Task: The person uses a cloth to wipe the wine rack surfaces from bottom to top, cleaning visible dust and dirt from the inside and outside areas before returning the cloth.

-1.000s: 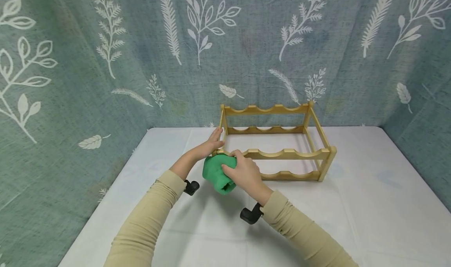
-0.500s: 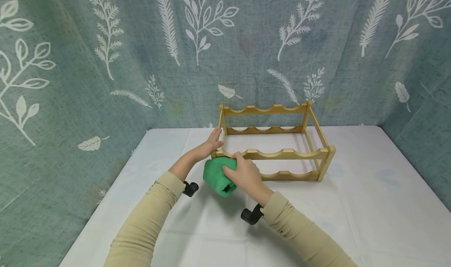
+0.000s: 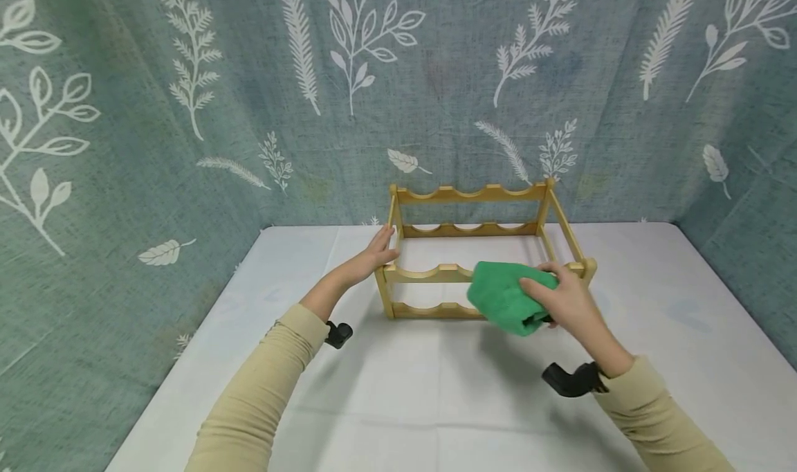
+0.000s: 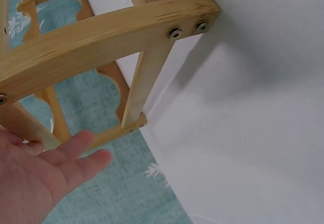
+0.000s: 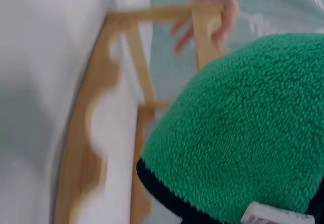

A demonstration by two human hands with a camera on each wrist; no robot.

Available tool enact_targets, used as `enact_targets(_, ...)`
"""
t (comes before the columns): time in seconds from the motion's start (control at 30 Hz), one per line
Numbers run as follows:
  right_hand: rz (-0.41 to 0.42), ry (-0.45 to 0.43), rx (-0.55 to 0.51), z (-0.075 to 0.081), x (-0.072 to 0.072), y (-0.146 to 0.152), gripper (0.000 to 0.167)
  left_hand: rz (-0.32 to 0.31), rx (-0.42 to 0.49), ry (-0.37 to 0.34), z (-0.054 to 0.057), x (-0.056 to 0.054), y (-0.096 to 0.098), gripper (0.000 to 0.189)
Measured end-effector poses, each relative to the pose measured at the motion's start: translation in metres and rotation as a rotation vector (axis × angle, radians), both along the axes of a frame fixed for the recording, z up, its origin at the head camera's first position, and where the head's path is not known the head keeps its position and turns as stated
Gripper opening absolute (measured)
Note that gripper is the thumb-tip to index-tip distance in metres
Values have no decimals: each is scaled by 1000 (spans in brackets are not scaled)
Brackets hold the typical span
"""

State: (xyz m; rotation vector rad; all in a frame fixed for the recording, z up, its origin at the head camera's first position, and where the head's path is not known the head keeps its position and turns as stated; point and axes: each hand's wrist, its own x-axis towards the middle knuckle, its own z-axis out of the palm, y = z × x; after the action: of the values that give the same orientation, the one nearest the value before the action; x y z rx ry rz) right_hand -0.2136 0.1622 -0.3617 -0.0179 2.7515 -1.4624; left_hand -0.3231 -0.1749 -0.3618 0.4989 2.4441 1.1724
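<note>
A light wooden wine rack [image 3: 429, 275] with scalloped rails stands on the white table. At its left side my left hand [image 3: 369, 256] holds the upper rail, thumb on the inner side; in the left wrist view two of its fingers [image 4: 83, 168] stretch out straight and apart from the wood. My right hand [image 3: 569, 302] grips a bunched green cloth [image 3: 506, 295] at the right part of the front upper rail. Fluffy pile, a dark edge band and a white label on the cloth [image 5: 248, 117] show in the right wrist view. The cloth hides part of the front rails.
A grey-green curtain [image 3: 436, 98] with white leaf prints hangs behind the rack and along the sides. The white-covered table [image 3: 386, 403] spreads in front of and beside the rack. Black cameras are strapped to both wrists.
My right hand has carried the green cloth rightward along the front upper rail, from its left end to its right part. My left hand has stayed on the rack's left side.
</note>
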Motion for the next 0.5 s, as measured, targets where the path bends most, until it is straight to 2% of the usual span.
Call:
enact_targets(0.2,-93,-7,41,-1,15,70,66,2,11,4,0,1,0,70)
enact_targets(0.23,-100,-8,45,-2,16,77,66,1,16,-10,4,2,1,69)
enact_targets(0.37,-63,-27,33,-1,20,93,65,-13,19,-44,21,14,4,69)
enact_targets(0.43,-38,-30,28,4,22,99,63,-16,8,-62,22,13,4,68)
enact_targets(0.5,-32,-19,18,11,24,107,59,-22,-4,-50,15,9,1,69)
